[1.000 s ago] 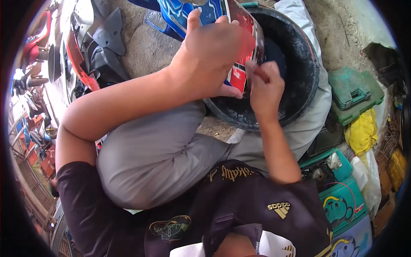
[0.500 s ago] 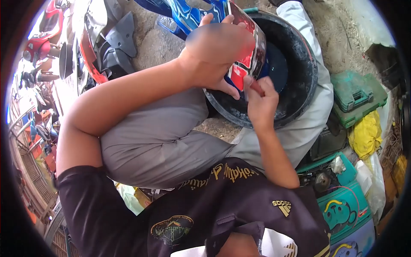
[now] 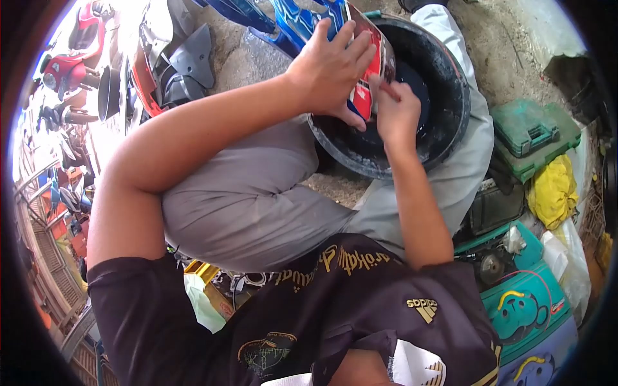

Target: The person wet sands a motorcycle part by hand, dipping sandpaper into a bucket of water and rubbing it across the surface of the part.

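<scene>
A glossy motorcycle body panel (image 3: pixel 364 96), blue with red, white and dark graphics, is held slanted over a round black tub (image 3: pixel 458 122). My left hand (image 3: pixel 336 69) lies spread on the panel's face, its thumb along the lower edge. In the fingers of my right hand (image 3: pixel 398 119) is a small reddish-brown piece (image 3: pixel 390 91), pressed against or close by the panel's right edge; its kind is not clear. Dark liquid (image 3: pixel 418 96) shows inside the tub, below the panel.
The tub stands between my legs. A green tool case (image 3: pixel 537 138), a yellow bag (image 3: pixel 553 192) and an open teal case (image 3: pixel 524 302) with parts lie to the right. Loose grey and red fairings (image 3: pixel 187 64) stand at upper left. Metal parts (image 3: pixel 248 280) lie beside my left thigh.
My right hand has shifted up along the panel's edge with the small piece. My left hand keeps its spread hold, and the whole view has shifted slightly.
</scene>
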